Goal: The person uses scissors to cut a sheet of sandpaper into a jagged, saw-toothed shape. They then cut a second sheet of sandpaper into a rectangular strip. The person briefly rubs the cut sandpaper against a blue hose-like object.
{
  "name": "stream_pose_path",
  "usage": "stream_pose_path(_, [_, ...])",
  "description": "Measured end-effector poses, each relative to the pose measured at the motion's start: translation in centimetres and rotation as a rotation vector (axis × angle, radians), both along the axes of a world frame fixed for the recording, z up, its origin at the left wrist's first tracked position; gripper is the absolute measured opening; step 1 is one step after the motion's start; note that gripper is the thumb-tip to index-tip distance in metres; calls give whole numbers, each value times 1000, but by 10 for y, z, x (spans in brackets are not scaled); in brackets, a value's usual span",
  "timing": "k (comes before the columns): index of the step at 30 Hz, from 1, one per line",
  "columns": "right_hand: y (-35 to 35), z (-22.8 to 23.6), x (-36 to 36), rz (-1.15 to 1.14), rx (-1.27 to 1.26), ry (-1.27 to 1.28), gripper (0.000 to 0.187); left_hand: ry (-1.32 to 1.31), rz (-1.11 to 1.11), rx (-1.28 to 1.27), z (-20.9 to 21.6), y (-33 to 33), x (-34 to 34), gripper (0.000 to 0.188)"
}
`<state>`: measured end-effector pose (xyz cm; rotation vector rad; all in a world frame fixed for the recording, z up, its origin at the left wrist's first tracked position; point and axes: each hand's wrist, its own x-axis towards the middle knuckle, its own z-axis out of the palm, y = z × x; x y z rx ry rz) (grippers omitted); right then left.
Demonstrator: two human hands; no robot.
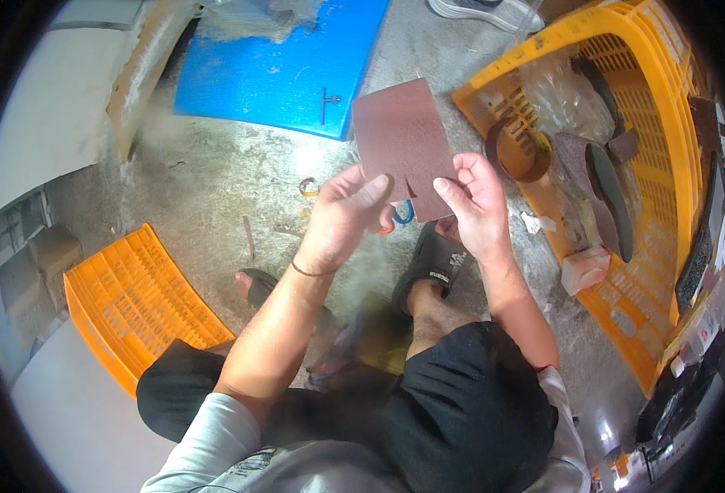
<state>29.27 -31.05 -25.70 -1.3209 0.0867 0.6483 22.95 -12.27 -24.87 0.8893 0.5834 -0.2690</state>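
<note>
reddish-brown and matte, holds one flat sheet point(403, 135) up in both hands, above the grey floor point(214, 181) and forward of the knees. clamps its lower left corner in the left hand point(347, 205), with the thumb laid on the near face and pointing inward. clamps its lower right edge in the right hand point(476, 193), with the thumb across the front and the fingers bent. angles both forearms forward and inward from wide-set elbows. shows a small dark slit point(410, 188) in the sheet's lower edge, between the thumbs.
</note>
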Motion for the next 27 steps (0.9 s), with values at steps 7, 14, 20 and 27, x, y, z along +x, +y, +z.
stream_pose_path(7, [19,24,1,150,40,-29,26,13,-34,101,34,6,-5,15])
stream_pose_path(14, [2,2,8,340,-162,-559,11,273,112,-171,120,6,-18,8])
stream_pose_path(20, [-131,-38,0,338,-786,-528,21,71,486,-488,232,112,-91,34])
stream_pose_path(27, [-255,-36,-29,211,-720,-451,11,104,457,-327,260,132,-217,32])
